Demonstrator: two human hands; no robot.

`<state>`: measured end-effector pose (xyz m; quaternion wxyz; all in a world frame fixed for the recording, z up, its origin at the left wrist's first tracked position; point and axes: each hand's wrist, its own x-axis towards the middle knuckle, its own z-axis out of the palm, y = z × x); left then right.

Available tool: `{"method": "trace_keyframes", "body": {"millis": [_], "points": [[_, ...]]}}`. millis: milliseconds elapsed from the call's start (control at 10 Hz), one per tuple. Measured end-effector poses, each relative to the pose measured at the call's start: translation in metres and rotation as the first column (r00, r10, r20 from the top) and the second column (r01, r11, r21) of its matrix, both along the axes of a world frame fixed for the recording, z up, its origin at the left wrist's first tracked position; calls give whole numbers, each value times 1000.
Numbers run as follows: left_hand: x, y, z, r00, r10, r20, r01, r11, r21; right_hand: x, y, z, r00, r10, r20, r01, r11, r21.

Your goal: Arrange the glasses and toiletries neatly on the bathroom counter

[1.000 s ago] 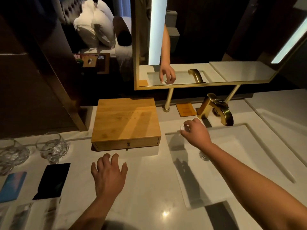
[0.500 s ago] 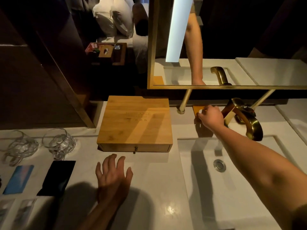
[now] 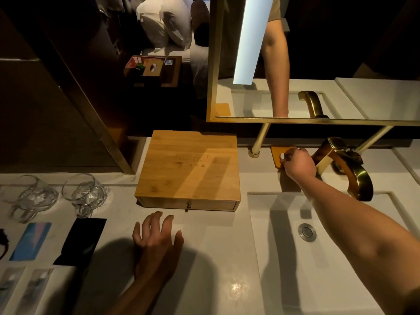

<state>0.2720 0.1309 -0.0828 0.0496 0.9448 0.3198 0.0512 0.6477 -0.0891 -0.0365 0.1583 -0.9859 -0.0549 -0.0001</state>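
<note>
Right hand (image 3: 297, 165) was curled closed over the orange coaster (image 3: 276, 155) beside the brass faucet (image 3: 347, 164), fingers wrapped on a small clear item, seemingly a glass; identity uncertain. Left hand (image 3: 156, 242) rested open, fingers spread, on the white counter (image 3: 216, 258) before the wooden box (image 3: 188, 169). Two glasses (image 3: 87, 194) stood at far left, above flat packets (image 3: 30, 241).

The counter (image 3: 216, 258) is pale white stone; the box (image 3: 191, 169) is honey-coloured wood with a visible grain; the faucet (image 3: 350, 169) and mirror frame (image 3: 212, 64) are brass-gold; the coaster (image 3: 276, 155) is orange; two glasses (image 3: 87, 194) are clear, cut-patterned — beside them lie a black card (image 3: 81, 239) and an iridescent blue one (image 3: 30, 241).
</note>
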Motion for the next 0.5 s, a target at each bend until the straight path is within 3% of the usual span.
{"method": "trace_keyframes", "body": {"millis": [300, 500], "points": [[-1, -1, 4, 1000, 13, 2, -13, 1000, -24, -9, -5, 0, 1000, 0, 5, 0, 999, 47], [-2, -3, 5, 1000, 9, 12, -9, 1000, 10, -44, -4, 14, 997, 14, 79, -36, 956, 290]]}}
